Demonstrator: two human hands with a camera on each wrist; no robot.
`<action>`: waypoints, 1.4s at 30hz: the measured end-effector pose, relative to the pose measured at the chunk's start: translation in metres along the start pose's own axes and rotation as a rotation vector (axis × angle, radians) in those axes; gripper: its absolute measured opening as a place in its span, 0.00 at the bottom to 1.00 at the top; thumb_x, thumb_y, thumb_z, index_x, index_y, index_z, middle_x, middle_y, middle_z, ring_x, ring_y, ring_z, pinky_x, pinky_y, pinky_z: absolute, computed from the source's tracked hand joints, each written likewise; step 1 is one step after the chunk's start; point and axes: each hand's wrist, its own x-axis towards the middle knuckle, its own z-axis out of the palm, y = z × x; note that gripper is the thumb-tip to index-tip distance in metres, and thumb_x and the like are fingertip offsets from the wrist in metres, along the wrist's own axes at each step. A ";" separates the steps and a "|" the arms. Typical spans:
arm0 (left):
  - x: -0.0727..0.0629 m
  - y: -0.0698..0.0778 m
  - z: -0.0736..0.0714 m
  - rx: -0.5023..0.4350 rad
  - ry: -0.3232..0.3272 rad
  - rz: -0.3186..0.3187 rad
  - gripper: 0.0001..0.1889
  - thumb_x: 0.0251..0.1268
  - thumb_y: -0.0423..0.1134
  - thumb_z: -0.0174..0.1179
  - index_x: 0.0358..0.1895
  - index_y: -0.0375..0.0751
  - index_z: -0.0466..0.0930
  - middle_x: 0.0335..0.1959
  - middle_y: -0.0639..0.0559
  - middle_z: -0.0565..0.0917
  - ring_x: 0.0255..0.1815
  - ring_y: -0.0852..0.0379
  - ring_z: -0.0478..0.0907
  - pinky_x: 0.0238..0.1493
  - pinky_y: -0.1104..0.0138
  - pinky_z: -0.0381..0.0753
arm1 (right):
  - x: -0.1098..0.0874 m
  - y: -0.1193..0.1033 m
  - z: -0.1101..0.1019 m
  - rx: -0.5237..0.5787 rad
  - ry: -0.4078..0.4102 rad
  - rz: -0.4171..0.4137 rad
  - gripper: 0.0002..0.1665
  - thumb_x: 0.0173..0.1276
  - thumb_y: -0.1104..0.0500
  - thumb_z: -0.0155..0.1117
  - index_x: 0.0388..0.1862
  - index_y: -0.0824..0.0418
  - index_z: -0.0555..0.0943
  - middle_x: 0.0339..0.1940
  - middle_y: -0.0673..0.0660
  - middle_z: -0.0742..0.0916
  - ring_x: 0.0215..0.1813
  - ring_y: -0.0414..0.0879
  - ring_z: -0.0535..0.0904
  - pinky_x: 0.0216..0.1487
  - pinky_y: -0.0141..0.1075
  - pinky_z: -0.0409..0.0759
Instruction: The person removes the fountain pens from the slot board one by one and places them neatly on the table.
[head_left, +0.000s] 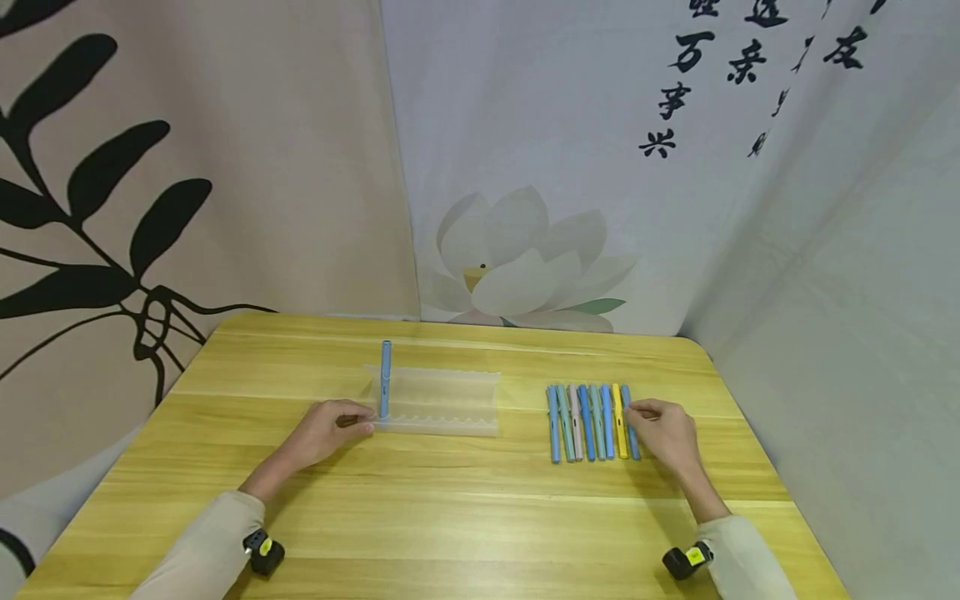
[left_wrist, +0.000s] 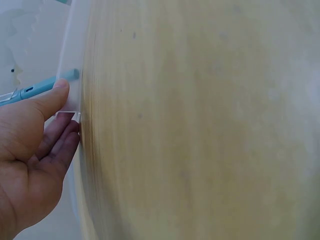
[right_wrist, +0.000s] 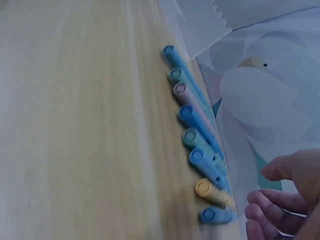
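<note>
A clear plastic pen rack (head_left: 450, 403) with notched edges lies left of the table's middle. One blue pen (head_left: 386, 379) rests across its left end. My left hand (head_left: 333, 432) pinches the rack's left front corner, thumb beside the pen's end, as the left wrist view shows. To the right, several capped pens lie side by side: blue ones, greenish ones, a pinkish-grey pen (head_left: 576, 422) and a yellow pen (head_left: 619, 422). My right hand (head_left: 666, 429) is at the rightmost blue pen (head_left: 631, 422). In the right wrist view its thumb and fingers are apart, with nothing between them.
The wooden table (head_left: 465, 517) has its far edge against a hanging cloth (head_left: 315, 167) printed with leaves, a lotus and writing. Bare wood lies between the rack and the pen row. Each wrist wears a small black camera (head_left: 264, 553).
</note>
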 end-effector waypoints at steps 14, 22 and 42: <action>-0.001 0.000 0.000 -0.007 -0.012 0.000 0.13 0.71 0.36 0.66 0.54 0.35 0.87 0.54 0.40 0.87 0.53 0.45 0.84 0.54 0.53 0.85 | 0.002 -0.045 0.022 0.159 -0.073 -0.190 0.25 0.74 0.45 0.67 0.61 0.60 0.84 0.51 0.59 0.90 0.52 0.56 0.85 0.50 0.49 0.86; -0.001 0.002 0.000 -0.003 -0.012 0.000 0.13 0.70 0.35 0.66 0.55 0.35 0.86 0.54 0.40 0.87 0.53 0.44 0.84 0.55 0.52 0.85 | 0.000 -0.075 0.042 0.240 -0.108 -0.265 0.21 0.73 0.49 0.69 0.59 0.57 0.85 0.50 0.55 0.90 0.51 0.51 0.86 0.51 0.44 0.86; -0.002 0.002 0.000 0.001 -0.010 0.007 0.14 0.70 0.36 0.66 0.55 0.35 0.86 0.54 0.40 0.87 0.54 0.44 0.84 0.55 0.52 0.85 | -0.008 -0.139 0.098 0.365 -0.204 -0.367 0.17 0.70 0.52 0.73 0.55 0.54 0.87 0.48 0.50 0.91 0.47 0.45 0.86 0.47 0.36 0.87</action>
